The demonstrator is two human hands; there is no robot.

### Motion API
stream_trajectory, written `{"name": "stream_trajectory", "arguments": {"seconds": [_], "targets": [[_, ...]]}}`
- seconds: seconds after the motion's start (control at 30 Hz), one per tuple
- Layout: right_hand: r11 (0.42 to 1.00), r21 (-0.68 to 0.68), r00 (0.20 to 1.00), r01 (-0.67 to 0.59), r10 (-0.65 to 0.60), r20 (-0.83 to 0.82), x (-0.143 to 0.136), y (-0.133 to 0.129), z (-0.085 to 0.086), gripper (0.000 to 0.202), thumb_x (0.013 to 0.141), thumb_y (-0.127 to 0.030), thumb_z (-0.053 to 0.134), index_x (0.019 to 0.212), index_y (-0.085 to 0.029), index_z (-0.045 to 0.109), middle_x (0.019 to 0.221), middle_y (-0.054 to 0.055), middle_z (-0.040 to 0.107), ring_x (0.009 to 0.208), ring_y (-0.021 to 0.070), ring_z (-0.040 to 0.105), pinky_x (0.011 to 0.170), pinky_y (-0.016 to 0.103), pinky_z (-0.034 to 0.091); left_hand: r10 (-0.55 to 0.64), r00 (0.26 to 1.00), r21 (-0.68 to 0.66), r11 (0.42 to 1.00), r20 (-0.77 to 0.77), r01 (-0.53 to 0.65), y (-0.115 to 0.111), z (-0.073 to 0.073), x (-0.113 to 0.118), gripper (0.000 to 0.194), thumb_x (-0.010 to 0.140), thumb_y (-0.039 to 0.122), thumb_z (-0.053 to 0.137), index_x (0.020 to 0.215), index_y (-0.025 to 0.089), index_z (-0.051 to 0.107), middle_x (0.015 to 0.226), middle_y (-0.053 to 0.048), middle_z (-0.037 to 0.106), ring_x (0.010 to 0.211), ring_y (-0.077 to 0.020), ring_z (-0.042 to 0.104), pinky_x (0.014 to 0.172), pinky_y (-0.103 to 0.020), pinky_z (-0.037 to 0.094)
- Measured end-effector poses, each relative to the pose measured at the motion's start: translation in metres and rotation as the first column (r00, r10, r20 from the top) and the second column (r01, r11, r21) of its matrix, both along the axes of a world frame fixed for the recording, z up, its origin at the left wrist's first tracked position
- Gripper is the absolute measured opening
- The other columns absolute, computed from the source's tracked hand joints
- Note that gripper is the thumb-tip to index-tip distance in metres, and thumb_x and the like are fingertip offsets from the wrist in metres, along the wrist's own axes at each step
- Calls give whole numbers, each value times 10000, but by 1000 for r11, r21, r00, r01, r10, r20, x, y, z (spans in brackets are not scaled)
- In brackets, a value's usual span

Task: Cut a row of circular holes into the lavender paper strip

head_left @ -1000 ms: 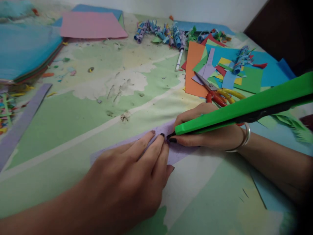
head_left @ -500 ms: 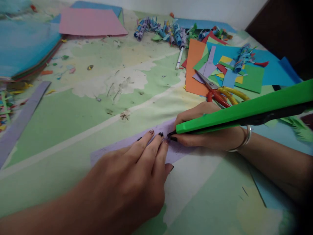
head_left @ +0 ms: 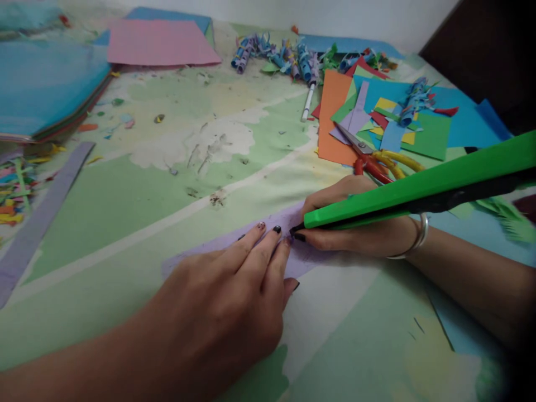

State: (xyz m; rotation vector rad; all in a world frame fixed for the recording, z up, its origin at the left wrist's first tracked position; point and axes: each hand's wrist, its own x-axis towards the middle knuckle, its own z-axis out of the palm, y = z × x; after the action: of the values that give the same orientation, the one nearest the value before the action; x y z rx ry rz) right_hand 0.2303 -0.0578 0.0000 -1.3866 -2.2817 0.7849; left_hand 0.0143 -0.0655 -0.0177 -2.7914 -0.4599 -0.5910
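Note:
A purple paper sheet point(head_left: 312, 258) lies on the patterned tablecloth in front of me. My left hand point(head_left: 238, 290) rests flat on it, fingers stretched out and holding it down. My right hand point(head_left: 355, 223) is wrapped round a green box cutter point(head_left: 419, 190), whose dark tip meets the paper just beside my left fingertips. A silver bangle is on the right wrist. The edges of the purple sheet under both hands are hidden.
Scissors point(head_left: 366, 153) with red and yellow handles lie beyond my right hand, on coloured paper pieces and an orange sheet point(head_left: 333, 120). Left are a blue paper stack point(head_left: 46, 84), a purple strip point(head_left: 48, 215) and scraps. A white marker point(head_left: 308, 103) and curled paper rolls point(head_left: 304, 58) lie at the back.
The view has shifted slightly, so things at the left appear a little further right and lower. Both hands keep nearly the same pose, with the cutter tip still at the paper.

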Motion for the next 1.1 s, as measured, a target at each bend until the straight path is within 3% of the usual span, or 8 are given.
{"name": "stream_trajectory", "arguments": {"seconds": [0.13, 0.23, 0.3, 0.5, 0.7, 0.9, 1.1], "targets": [[1000, -1, 1000, 2, -2, -28, -1, 2, -1, 142, 759, -219, 600, 659, -124, 629, 546, -36, 524, 515, 49, 409, 484, 163, 338, 44, 997, 21, 999, 61, -45, 3, 1, 3, 290, 875, 295, 528, 980, 80, 691, 971, -109, 729, 856, -271, 702, 644, -398, 600], [999, -16, 999, 45, -46, -15, -1, 3, -2, 146, 745, -256, 637, 655, -140, 649, 565, -34, 564, 520, 58, 447, 491, 163, 361, 218, 974, 35, 975, 58, -221, 2, 3, 3, 364, 862, 404, 503, 880, 99, 700, 878, -136, 733, 712, -274, 690, 496, -379, 547], [999, -10, 999, 31, -31, -32, 1, 3, -3, 138, 751, -261, 641, 678, -147, 662, 583, -32, 587, 533, 60, 471, 503, 160, 374, 273, 961, 2, 962, 41, -273, 1, 4, 0, 319, 869, 407, 487, 828, 159, 683, 792, -104, 717, 614, -228, 646, 423, -332, 478], [998, 24, 993, -53, 55, -105, 6, 7, -5, 175, 799, -302, 623, 751, -140, 667, 639, -23, 620, 563, 58, 500, 539, 158, 398, 70, 996, -144, 988, 58, -61, 5, 9, -2, 223, 891, 353, 463, 931, 224, 640, 807, -56, 642, 730, -192, 591, 578, -304, 498], [997, -76, 991, -15, 5, -131, 4, 10, 0, 154, 794, -248, 624, 688, -136, 626, 632, -15, 584, 583, 74, 486, 520, 164, 392, 50, 998, -136, 989, -36, -54, 12, 7, 1, 224, 898, 307, 452, 986, 204, 630, 780, -47, 586, 700, -175, 528, 564, -293, 454], [1000, 5, 998, 9, -8, -68, 2, 9, -3, 160, 779, -233, 608, 651, -136, 601, 572, -42, 532, 544, 61, 442, 529, 185, 357, 3, 990, -42, 999, -140, -9, 16, 6, 1, 275, 919, 273, 432, 991, 142, 663, 667, -16, 498, 585, -186, 478, 418, -339, 323], [998, 47, 998, -45, 47, -42, 6, 12, -4, 120, 792, -242, 621, 706, -161, 636, 625, -43, 591, 570, 60, 491, 558, 179, 372, 17, 992, -118, 992, -127, -32, 20, 9, 1, 279, 913, 284, 427, 1014, 194, 672, 670, -4, 493, 565, -186, 480, 420, -341, 310]]}}
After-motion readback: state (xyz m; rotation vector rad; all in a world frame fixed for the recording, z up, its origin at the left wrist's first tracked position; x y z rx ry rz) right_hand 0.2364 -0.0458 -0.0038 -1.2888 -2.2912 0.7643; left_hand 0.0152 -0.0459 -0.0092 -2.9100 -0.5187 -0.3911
